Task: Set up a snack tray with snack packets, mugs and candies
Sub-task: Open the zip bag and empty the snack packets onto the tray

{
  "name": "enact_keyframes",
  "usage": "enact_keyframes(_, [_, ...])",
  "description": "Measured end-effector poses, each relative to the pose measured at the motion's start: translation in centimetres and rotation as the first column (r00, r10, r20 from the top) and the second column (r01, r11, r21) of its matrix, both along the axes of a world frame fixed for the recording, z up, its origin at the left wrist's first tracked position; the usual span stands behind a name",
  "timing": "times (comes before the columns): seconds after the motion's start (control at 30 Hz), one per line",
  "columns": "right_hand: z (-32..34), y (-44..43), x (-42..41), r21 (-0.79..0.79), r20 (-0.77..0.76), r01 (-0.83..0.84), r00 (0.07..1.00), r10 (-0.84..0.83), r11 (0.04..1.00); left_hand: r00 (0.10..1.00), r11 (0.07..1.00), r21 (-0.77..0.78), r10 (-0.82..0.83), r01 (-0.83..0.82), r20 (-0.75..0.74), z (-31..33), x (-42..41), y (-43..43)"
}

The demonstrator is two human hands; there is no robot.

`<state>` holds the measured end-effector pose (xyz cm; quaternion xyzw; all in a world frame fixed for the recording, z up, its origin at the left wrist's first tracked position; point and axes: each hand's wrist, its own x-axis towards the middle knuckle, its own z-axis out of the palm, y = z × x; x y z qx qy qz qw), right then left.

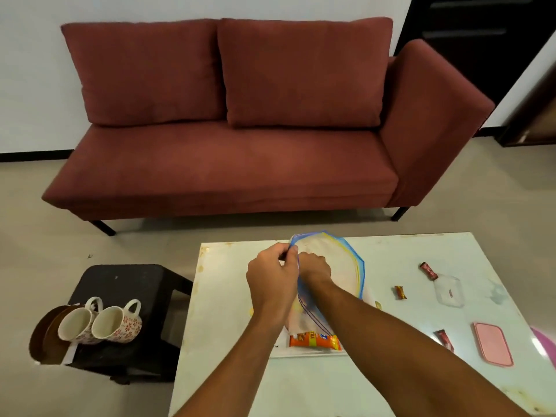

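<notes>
Over table (240,371): L hand (272,278) pinches bag (343,266) rim.

Zip bag (340,266), frame centre: clear thin plastic film, glossy. Table (391,380), lower right: pale, smooth, faintly reflective top. Sofa (228,145), upper frame: matt woven cloth. Two mugs (99,323), lower left: glazed ceramic, shiny. Snack packet (314,341): glossy printed foil. Lid (493,347): matt pink plastic.

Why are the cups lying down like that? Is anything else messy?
The two flowered mugs lie on their sides on the black stool, mouths toward the camera, beside brown plates. Three wrapped candies lie scattered on the white table, apart from each other. Nothing looks spilled or broken.
</notes>
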<state>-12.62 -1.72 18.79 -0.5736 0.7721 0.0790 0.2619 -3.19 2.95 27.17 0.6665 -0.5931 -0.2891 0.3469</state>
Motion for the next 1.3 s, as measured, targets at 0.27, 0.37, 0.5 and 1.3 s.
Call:
enact_keyframes(0.27, [-2.0, 0.7, 0.3, 0.061, 0.063, 0.064, 0.996, -0.068, 0.996, 0.999, 0.997, 0.056, 0.048, -0.049, 0.013, -2.7, 0.6, -0.6])
enact_keyframes(0.37, [1.2, 1.5, 0.5, 0.008, 0.033, -0.025, 0.999, 0.025, 1.000, 0.994, 0.992, 0.095, 0.072, -0.080, 0.087, -3.5, 1.2, -1.1])
enact_keyframes(0.5, [7.9, 2.2, -1.6, -0.149, 0.189, 0.033, 0.982, -0.005, 0.988, 0.979, 0.983, 0.138, 0.099, -0.125, 0.176, -4.3, 2.1, -2.3])
enact_keyframes(1.3, [-18.7, 6.0, -5.6, 0.251, 0.485, 0.749, 0.451, -0.749, 0.614, 0.958, 0.986, -0.042, 0.169, -0.164, 0.231, -9.2, 6.2, -3.1])
